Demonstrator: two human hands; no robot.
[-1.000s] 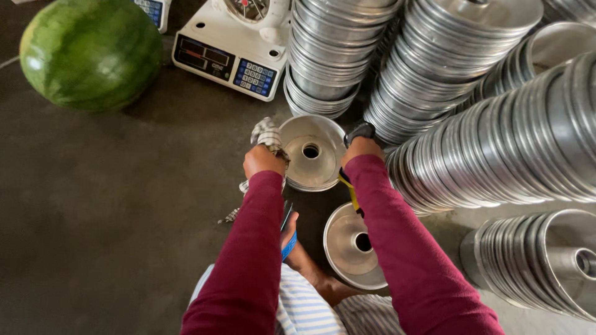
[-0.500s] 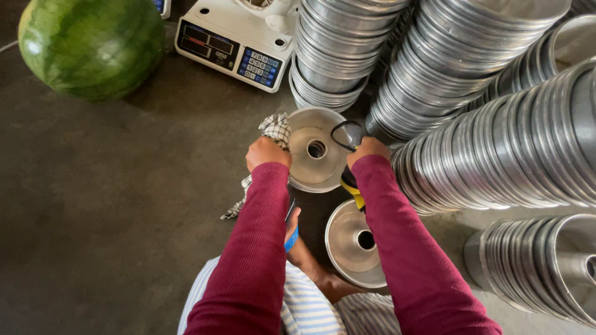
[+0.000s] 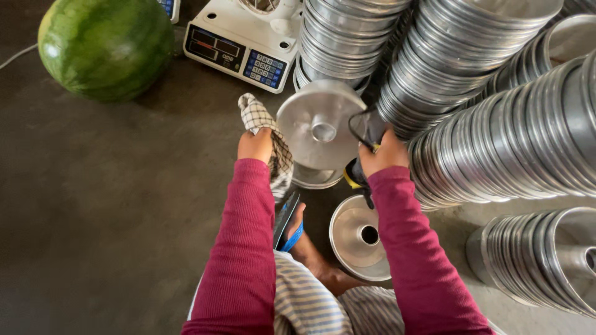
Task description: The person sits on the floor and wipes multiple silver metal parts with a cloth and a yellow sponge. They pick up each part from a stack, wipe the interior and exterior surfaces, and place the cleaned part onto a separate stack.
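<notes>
Left hand: the left hand (image 3: 256,145) is closed around a checked cloth (image 3: 268,139), just beside the pan.
Right hand: the right hand (image 3: 383,152) grips a black tool (image 3: 366,128) at the pan's rim.
Pan: the round metal pan (image 3: 321,124) sits tilted between both hands, atop another pan.
Nearby: stacked pans (image 3: 509,136), a weighing scale (image 3: 239,46), a watermelon (image 3: 105,46).

Metalware workshop: stacked aluminium pans (image 3: 496,124), weighing scale (image 3: 239,43)

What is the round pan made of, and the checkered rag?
The round pan looks like bare metal, likely aluminium: silvery grey with a dull shine. The checkered rag in the left hand looks like soft woven cloth, since it droops and folds.
</notes>
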